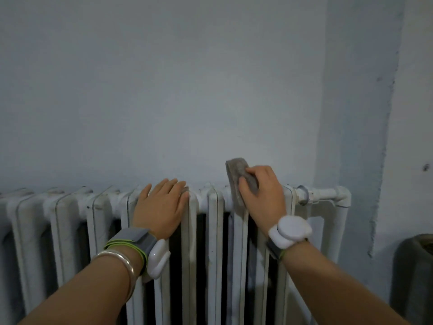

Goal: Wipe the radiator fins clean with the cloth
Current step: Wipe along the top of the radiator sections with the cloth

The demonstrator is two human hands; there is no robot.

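A white cast-iron column radiator (pixel 214 231) runs along the pale blue-grey wall (pixel 164 90). I count about ten upright fins, though the two hands hide some of the tops, so the count is not sure.

The left hand (pixel 161 202) lies flat over the tops of the fins near the middle, fingers straight and close together, thumb spread out to the side, holding nothing. The right hand (pixel 262 193) grips one grey-brown folded cloth (pixel 241 177), fingers curled over its far face and thumb on the near side. The cloth stands on edge against the top of a fin near the radiator's right end, and its upper end rises above the radiator against the wall.

Each wrist carries one white rounded sensor on a grey, green-edged strap: two in all, left (pixel 158 259) and right (pixel 290 231). One silver bangle (pixel 117 263) circles the left forearm.

One white pipe (pixel 328 192) leaves the radiator's right end and bends downward. Low at the right edge stands one dark grey rounded object (pixel 414 266) – I cannot tell what it is.
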